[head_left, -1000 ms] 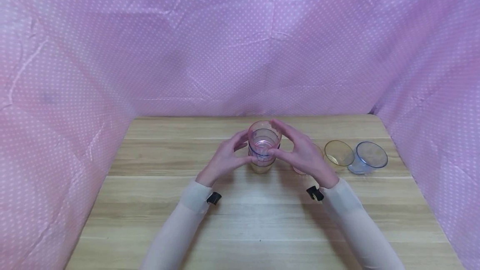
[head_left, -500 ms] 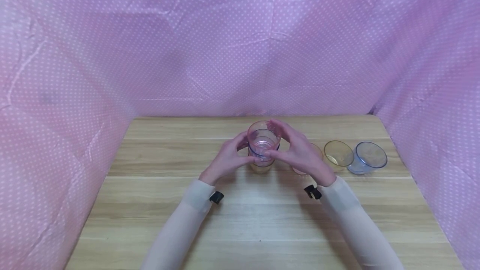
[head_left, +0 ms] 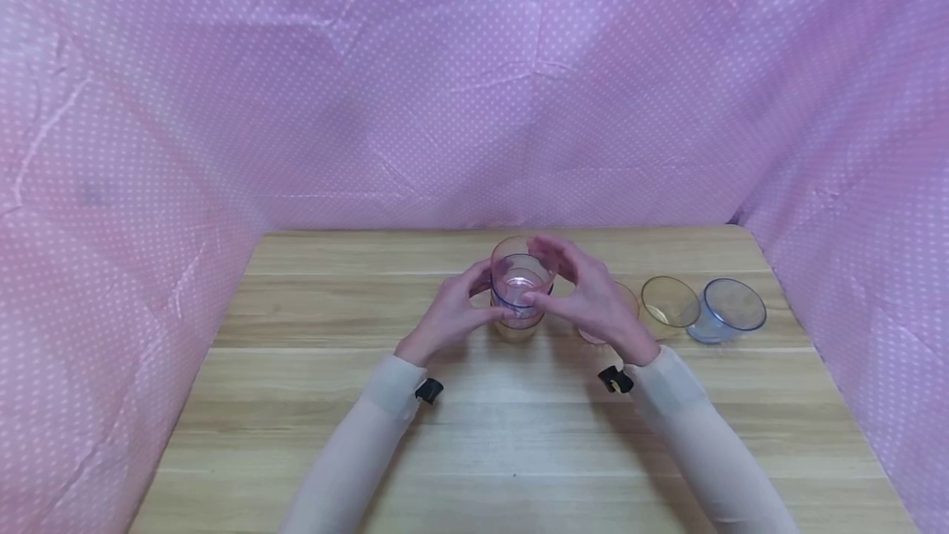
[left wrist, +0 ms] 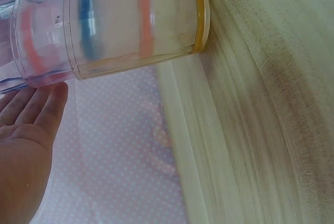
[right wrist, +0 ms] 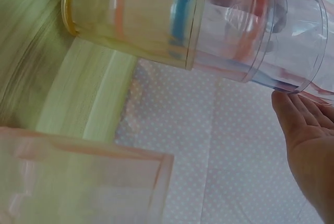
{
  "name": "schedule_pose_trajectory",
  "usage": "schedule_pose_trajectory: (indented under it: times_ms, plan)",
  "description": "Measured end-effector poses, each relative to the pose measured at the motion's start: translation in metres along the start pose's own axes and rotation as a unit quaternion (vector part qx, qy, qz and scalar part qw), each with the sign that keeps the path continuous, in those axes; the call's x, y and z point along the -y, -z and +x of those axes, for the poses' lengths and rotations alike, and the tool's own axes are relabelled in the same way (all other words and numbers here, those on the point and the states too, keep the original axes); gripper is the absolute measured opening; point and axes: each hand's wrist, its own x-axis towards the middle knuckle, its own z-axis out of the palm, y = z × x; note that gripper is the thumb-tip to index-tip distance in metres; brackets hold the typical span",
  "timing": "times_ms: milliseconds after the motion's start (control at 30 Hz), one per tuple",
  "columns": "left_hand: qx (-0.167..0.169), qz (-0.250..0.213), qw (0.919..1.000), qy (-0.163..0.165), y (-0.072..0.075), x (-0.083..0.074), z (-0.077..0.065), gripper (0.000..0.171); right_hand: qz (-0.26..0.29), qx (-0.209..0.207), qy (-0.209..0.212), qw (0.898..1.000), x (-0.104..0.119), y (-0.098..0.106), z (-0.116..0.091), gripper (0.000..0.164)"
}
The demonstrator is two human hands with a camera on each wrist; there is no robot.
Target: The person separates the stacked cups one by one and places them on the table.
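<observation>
A stack of nested see-through cups [head_left: 516,321] stands upright near the back middle of the table, with a yellow cup [left wrist: 175,20] at the bottom. Above it come pink and blue cups, and a pink cup [head_left: 511,250] forms the top. My left hand [head_left: 451,311] holds the stack from the left, thumb in front and fingers behind. From the right, my right hand [head_left: 593,299] grips the top pink cup between thumb and fingers. In the right wrist view, right-hand fingers [right wrist: 290,110] lie against the upper cups.
Right of the stack, a row of single cups stands on the wooden table [head_left: 474,435]: a pink cup [head_left: 628,302] partly hidden by my right hand, a yellow cup [head_left: 670,303] and a blue cup [head_left: 730,311]. Pink dotted cloth [head_left: 415,105] hangs around the table's back and sides.
Both wrists have shifted slightly inward toward the stack, and the right fingers are bent a little more at the top cup. The stack and the row of cups stay in place.
</observation>
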Motion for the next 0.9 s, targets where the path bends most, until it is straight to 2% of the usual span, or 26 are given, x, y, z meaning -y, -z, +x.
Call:
schedule_pose_trajectory:
  times_ms: [533, 900]
  plan:
    - [0.002, 0.006, 1.0000, 0.001, 0.000, -0.002, 0.000, 0.077, 0.028, -0.039, 0.056, 0.997, 0.009, 0.001, -0.005, 0.086]
    - [-0.003, 0.003, 1.0000, 0.000, 0.000, -0.001, -0.001, 0.078, 0.032, -0.081, 0.123, 0.988, 0.025, 0.009, -0.010, 0.086]
